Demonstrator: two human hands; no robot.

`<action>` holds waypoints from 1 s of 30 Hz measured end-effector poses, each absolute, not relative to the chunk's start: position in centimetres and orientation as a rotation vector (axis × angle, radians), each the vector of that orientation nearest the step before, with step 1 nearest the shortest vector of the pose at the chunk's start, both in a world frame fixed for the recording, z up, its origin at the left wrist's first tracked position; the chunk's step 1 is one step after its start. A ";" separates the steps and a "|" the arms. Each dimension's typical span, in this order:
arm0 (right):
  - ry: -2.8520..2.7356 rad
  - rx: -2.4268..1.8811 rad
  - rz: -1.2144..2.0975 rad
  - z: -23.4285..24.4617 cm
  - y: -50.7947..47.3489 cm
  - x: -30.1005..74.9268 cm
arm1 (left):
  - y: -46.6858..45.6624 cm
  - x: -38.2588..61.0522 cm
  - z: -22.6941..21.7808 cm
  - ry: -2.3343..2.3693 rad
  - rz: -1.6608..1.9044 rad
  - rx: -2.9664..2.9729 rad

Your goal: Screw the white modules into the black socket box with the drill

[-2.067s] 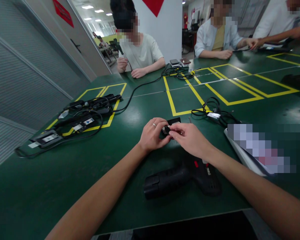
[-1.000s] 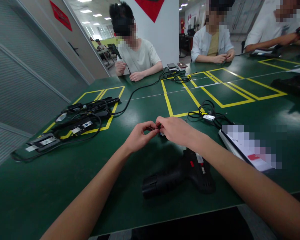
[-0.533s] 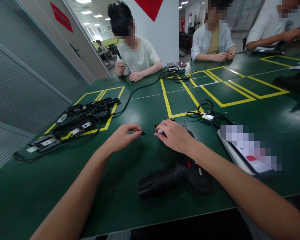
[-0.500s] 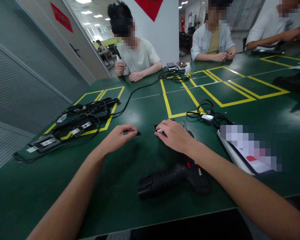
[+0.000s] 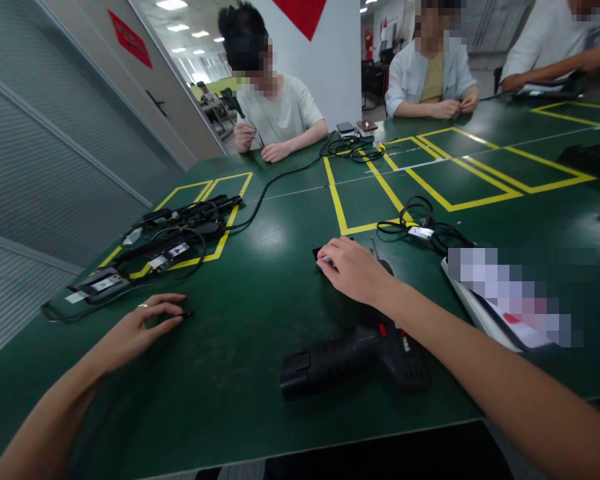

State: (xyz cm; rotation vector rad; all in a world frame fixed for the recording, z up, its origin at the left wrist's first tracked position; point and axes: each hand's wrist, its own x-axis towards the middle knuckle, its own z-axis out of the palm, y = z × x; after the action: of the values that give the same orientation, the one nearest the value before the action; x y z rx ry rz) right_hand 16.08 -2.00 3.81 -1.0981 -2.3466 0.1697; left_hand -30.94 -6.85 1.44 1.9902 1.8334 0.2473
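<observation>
The worktop (image 5: 220, 400) is dark green, crossed by yellow tape outlines (image 5: 333, 195). The drill (image 5: 330, 363) at lower centre is black with red details; the small piece (image 5: 188, 313) at lower left is black. Black cables (image 5: 200, 212) at left carry white labels (image 5: 179, 249). Top centre, a red decoration (image 5: 305, 17) on a whitish pillar (image 5: 340, 73); upper right, a pale-blue overshirt (image 5: 403, 77).

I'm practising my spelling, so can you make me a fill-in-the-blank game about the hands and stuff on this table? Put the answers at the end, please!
1. The person's bare left hand, touching a small black piece, wears a silver-coloured ____.
2. The black pistol-shaped power tool is partly hidden by the person's ____ forearm.
3. On the shiny green table, the straight lines forming boxes are ____.

Missing words: ring; right; yellow.
</observation>
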 end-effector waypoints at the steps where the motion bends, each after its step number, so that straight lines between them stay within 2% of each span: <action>1: -2.347 -1.098 0.167 3.7 -2.0 16.1 | -6.9 -30.6 1.7 1.843 0.233 1.991; 12: -2.299 -1.169 0.068 3.6 -1.5 16.4 | -6.8 -25.6 4.6 2.030 0.109 1.972; 19: -2.326 -1.304 -0.080 3.0 -1.6 16.6 | -4.5 -14.2 6.4 1.646 0.287 2.266; 25: -2.420 -1.272 -0.133 3.2 -1.3 17.1 | -2.1 -3.1 3.4 1.246 0.562 2.544; 30: -2.463 -1.194 -0.137 3.3 -0.9 17.4 | -1.3 -1.2 0.8 1.217 0.689 2.512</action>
State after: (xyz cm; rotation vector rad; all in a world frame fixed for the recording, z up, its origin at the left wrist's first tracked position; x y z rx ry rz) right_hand 17.39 -0.94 3.29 -1.1941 -2.4628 -0.1368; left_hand -1.25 -1.31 0.79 2.5123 1.2166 0.6889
